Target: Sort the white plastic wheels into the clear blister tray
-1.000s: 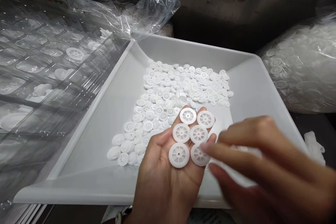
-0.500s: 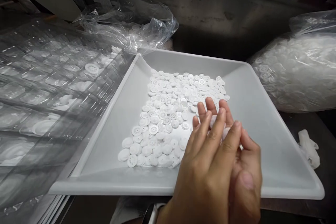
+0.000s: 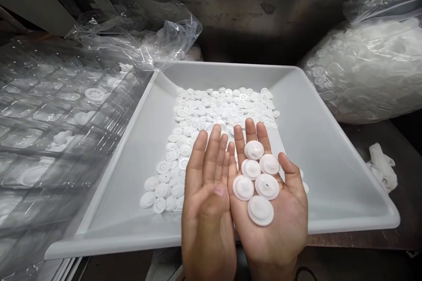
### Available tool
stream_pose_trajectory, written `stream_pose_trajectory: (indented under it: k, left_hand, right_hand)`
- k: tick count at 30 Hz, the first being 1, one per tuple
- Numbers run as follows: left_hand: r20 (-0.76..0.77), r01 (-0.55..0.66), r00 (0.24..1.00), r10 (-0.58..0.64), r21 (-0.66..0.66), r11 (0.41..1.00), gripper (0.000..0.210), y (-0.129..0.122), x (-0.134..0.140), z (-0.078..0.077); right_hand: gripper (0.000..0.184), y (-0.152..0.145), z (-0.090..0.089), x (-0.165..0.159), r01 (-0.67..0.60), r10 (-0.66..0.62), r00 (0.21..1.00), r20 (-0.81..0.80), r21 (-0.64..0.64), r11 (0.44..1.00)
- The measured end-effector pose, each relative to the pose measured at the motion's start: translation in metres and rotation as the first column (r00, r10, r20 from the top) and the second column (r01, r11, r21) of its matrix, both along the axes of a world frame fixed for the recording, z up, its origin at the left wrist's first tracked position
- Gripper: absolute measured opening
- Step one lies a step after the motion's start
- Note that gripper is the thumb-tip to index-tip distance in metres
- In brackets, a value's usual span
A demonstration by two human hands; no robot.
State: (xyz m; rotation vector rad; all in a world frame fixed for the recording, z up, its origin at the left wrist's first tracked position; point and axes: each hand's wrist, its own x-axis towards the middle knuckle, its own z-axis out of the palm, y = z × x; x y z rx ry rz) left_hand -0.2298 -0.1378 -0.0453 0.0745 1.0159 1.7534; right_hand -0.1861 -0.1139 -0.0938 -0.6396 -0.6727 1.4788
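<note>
My right hand (image 3: 275, 221) is palm up over the front part of a grey-white tray (image 3: 115, 239). Several white plastic gears (image 3: 260, 210), small toothed discs with raised hubs, lie spread on its palm and fingers. Beside it, the two edges touching, is my left hand (image 3: 207, 210), also palm up. Its fingers are stretched out, its thumb is folded over the palm, and nothing lies on it. Behind and left of the hands, many more white gears (image 3: 171, 156) cover the tray floor; my hands hide part of them.
Clear plastic blister trays (image 3: 39, 109) with white parts in some pockets stand at the left. A crumpled clear bag (image 3: 171, 37) lies behind the tray's left corner. A full bag of white gears (image 3: 369, 70) sits at the right, above a small white piece (image 3: 382, 167).
My left hand was laid over my right, covering it. The hands have opened out side by side, palms up, showing the gears on the right palm. The view has shifted slightly.
</note>
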Motion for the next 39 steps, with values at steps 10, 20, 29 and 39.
stream_pose_trajectory:
  k: [10,20,29,39]
  left_hand:
    - [0.506,0.272,0.822,-0.261,0.054,0.961,0.042,0.002,-0.009,-0.014]
    - [0.641,0.328,0.677,-0.362,0.177,0.928,0.057,0.005,-0.021,-0.017]
    - [0.604,0.419,0.671,-0.430,0.169,0.892,0.052,0.004,-0.020,-0.018]
    - [0.604,0.450,0.676,-0.421,0.114,0.886,0.056,0.008,-0.022,-0.013]
  right_hand:
    - [0.051,-0.016,0.020,-0.001,-0.216,-0.290,0.305,0.907,0.363,0.907]
    - [0.044,-0.016,0.016,0.041,-0.184,-0.405,0.192,0.894,0.438,0.880]
    - [0.026,-0.009,0.012,0.041,-0.145,-0.422,0.255,0.870,0.466,0.873]
    - [0.024,-0.014,0.017,0.053,-0.158,-0.443,0.302,0.844,0.503,0.850]
